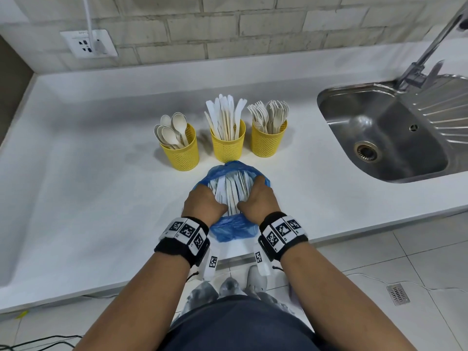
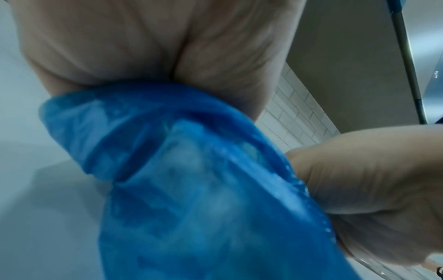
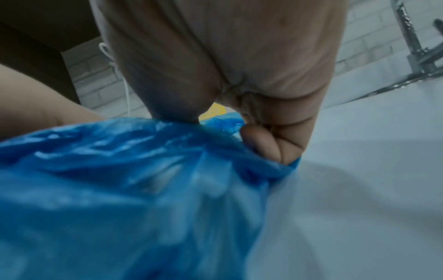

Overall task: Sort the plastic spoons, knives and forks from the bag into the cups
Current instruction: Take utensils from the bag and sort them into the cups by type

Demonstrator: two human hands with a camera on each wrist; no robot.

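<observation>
A blue plastic bag (image 1: 231, 230) lies on the white counter near the front edge, its mouth pulled wide over a bundle of white cutlery (image 1: 231, 192). My left hand (image 1: 202, 203) grips the bag's left rim and my right hand (image 1: 260, 198) grips its right rim. Both wrist views show blue bag film (image 2: 191, 189) (image 3: 120, 189) bunched under curled fingers (image 3: 271, 145). Behind the bag stand three yellow mesh cups: the left cup (image 1: 181, 154) holds spoons, the middle cup (image 1: 228, 144) knives, the right cup (image 1: 268, 140) forks.
A steel sink (image 1: 385, 138) with a tap (image 1: 428, 51) is set into the counter at the right. A wall socket (image 1: 88, 44) with a plug sits at the back left. The counter's front edge (image 1: 329, 236) runs just behind my wrists.
</observation>
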